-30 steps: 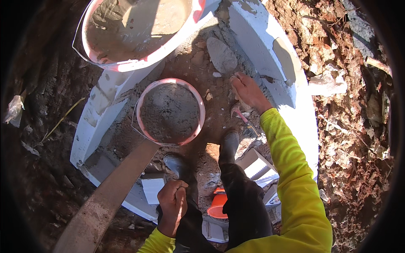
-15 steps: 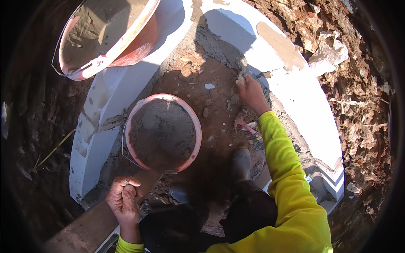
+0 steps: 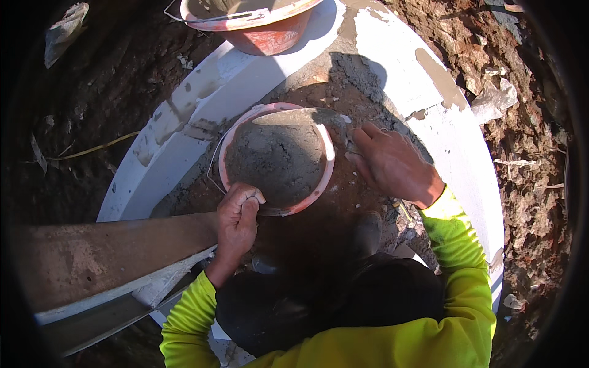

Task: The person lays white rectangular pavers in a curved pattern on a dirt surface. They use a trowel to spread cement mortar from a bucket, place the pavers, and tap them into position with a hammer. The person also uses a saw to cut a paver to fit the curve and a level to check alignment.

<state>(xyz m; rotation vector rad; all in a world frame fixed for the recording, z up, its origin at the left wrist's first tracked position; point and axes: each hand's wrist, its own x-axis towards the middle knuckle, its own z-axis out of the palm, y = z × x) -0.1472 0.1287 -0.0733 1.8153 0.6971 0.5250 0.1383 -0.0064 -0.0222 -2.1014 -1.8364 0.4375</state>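
Note:
A pink bucket (image 3: 332, 161) of grey mortar (image 3: 276, 161) stands on the dirt floor inside a white concrete ring (image 3: 178, 153). My left hand (image 3: 238, 218) grips the bucket's near rim. My right hand (image 3: 392, 162) is closed on the handle of a trowel (image 3: 294, 116), just right of the bucket. The trowel's grey blade lies across the bucket's far rim. My sleeves are bright yellow.
A second reddish bucket (image 3: 264, 34) with wet mortar sits on the ring's top edge at the back. A wooden plank (image 3: 104, 251) crosses the ring at lower left. My boot (image 3: 367, 233) stands by the bucket. Rough soil (image 3: 527, 153) surrounds the ring.
My left hand has gone from the plank up to the bucket's rim. My right hand has come from the ring's wall to the bucket, laying the trowel across it.

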